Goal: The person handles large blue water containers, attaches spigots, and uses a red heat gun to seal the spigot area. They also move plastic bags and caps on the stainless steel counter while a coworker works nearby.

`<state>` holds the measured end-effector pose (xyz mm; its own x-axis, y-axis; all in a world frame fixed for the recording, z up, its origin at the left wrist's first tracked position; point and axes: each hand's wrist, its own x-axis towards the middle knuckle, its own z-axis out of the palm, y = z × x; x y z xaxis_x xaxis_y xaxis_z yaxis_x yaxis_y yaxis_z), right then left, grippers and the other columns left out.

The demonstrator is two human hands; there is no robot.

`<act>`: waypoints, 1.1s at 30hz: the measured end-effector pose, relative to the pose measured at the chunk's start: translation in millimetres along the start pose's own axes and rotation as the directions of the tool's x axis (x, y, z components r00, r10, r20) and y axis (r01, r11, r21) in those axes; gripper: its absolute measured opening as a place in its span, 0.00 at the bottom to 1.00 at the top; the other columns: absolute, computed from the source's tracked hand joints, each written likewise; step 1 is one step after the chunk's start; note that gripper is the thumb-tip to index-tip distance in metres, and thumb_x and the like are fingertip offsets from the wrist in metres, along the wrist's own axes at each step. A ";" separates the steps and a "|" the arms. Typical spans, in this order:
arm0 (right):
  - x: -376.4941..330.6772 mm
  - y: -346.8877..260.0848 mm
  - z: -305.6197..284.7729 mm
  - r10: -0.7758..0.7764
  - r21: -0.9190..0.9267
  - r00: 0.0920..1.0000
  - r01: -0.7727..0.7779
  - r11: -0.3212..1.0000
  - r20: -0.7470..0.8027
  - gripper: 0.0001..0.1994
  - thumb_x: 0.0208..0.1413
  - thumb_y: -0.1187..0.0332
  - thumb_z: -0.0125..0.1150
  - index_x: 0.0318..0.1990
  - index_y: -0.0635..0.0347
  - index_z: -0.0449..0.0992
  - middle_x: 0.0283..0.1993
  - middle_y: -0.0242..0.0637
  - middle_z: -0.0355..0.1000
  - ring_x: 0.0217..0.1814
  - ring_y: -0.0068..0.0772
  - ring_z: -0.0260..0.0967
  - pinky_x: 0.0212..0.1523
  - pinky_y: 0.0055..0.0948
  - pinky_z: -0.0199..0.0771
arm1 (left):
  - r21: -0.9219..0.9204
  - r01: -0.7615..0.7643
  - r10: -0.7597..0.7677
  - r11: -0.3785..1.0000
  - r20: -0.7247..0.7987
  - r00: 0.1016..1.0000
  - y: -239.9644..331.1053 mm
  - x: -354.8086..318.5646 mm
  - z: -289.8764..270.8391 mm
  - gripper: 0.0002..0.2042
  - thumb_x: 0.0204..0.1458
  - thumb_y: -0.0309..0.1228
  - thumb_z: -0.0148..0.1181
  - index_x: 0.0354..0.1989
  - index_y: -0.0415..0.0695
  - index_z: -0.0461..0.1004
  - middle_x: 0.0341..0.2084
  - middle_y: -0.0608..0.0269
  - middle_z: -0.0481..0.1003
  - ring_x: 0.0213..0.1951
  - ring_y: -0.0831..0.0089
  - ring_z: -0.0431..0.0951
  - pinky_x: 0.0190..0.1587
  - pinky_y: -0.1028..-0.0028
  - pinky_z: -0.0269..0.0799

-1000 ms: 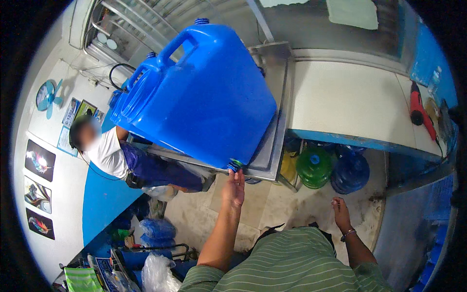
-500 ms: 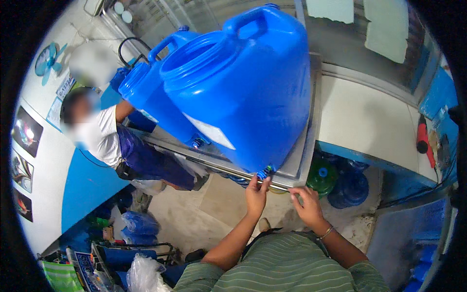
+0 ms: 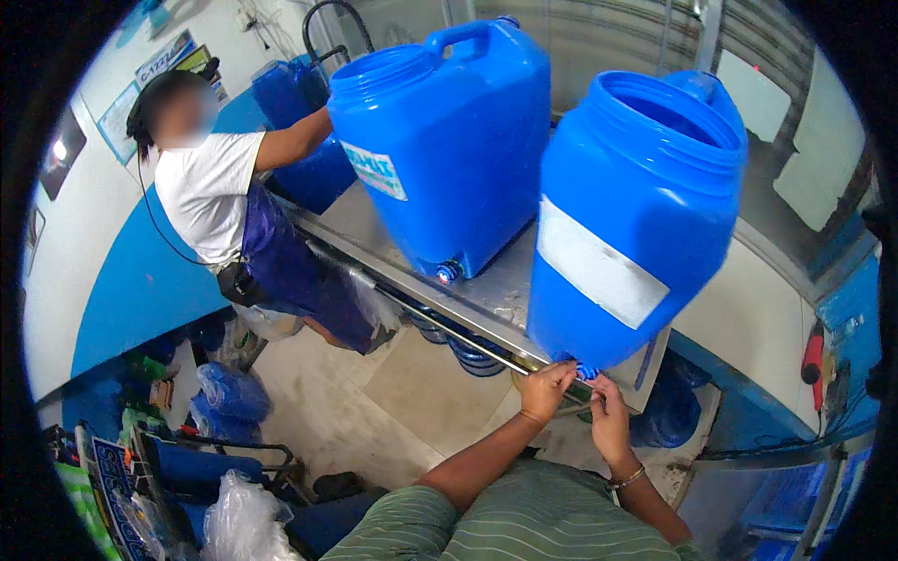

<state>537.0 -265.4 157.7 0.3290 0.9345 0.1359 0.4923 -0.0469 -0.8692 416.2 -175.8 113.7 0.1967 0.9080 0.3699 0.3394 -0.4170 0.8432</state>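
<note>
A large blue plastic water container (image 3: 608,187) stands at the right on the metal counter, its wide round mouth uncapped and a blank white label on its front. Low on its front is a small blue spigot (image 3: 586,371). My left hand (image 3: 548,389) pinches the spigot from the left. From the right, my right hand (image 3: 610,418), with a bracelet on the wrist, has its fingertips closed at the same spigot. A second blue container (image 3: 449,159) with a handle and its own spigot (image 3: 450,271) stands left of the first, also uncapped.
At the left a co-worker in a white shirt (image 3: 206,201) reaches behind the second container. The metal counter (image 3: 374,238) has a rail along its front edge. Round blue bottles (image 3: 669,416) sit beneath it. A red tool (image 3: 812,360) hangs at the right; plastic bags (image 3: 248,524) lie lower left.
My view has swung left, so the containers appear farther right and apart. My right hand has come from beside the spigot onto it. My left hand stays at the spigot.
</note>
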 end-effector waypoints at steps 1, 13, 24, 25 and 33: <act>-0.4 -4.0 -3.1 0.012 0.002 1.000 -0.012 1.000 0.009 0.14 0.60 0.76 0.49 0.53 0.61 0.67 0.48 0.42 0.72 0.50 0.35 0.70 0.49 0.31 0.69 | -0.014 0.005 -0.005 1.000 -0.009 1.000 3.2 0.3 -1.4 0.09 0.45 0.25 0.65 0.37 0.42 0.79 0.34 0.53 0.79 0.36 0.59 0.81 0.39 0.70 0.76; 15.4 -3.6 -32.2 0.078 -0.009 0.985 -0.077 0.997 0.153 0.13 0.59 0.71 0.56 0.51 0.61 0.69 0.44 0.38 0.73 0.42 0.31 0.71 0.44 0.28 0.70 | 0.022 -0.071 0.073 0.997 -0.159 0.985 16.9 -0.1 3.7 0.06 0.47 0.28 0.63 0.34 0.47 0.80 0.31 0.61 0.79 0.30 0.60 0.80 0.31 0.68 0.75; 43.7 -51.8 -71.2 -0.583 -0.324 0.812 0.546 0.773 -0.023 0.16 0.48 0.72 0.64 0.46 0.59 0.70 0.48 0.44 0.66 0.56 0.47 0.61 0.57 0.42 0.59 | 0.218 0.034 0.003 0.975 -0.170 0.985 38.8 -4.3 -0.1 0.09 0.49 0.29 0.62 0.40 0.46 0.77 0.31 0.53 0.78 0.29 0.58 0.79 0.31 0.64 0.73; 47.9 -54.5 -78.4 -0.650 -0.353 0.754 0.587 0.729 -0.088 0.17 0.48 0.72 0.64 0.46 0.58 0.69 0.48 0.45 0.65 0.57 0.47 0.59 0.58 0.44 0.57 | 0.189 0.056 -0.026 0.980 -0.153 0.988 43.6 -4.2 3.2 0.10 0.50 0.29 0.61 0.42 0.46 0.76 0.30 0.53 0.78 0.28 0.58 0.79 0.30 0.65 0.73; 120.3 -234.8 -129.4 -0.947 -0.389 0.244 0.868 0.309 -0.209 0.36 0.46 0.54 0.69 0.61 0.58 0.60 0.66 0.49 0.53 0.69 0.50 0.47 0.67 0.47 0.48 | -0.296 0.298 -0.320 0.907 -0.028 0.947 57.8 -19.4 28.0 0.17 0.54 0.30 0.59 0.52 0.48 0.66 0.27 0.64 0.75 0.21 0.73 0.74 0.26 0.69 0.70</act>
<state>565.3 -187.7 439.7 -0.2180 0.1984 0.9556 0.7509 0.6595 0.0344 457.7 -218.7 144.4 0.0521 0.9945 0.0909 0.0941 -0.0955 0.9910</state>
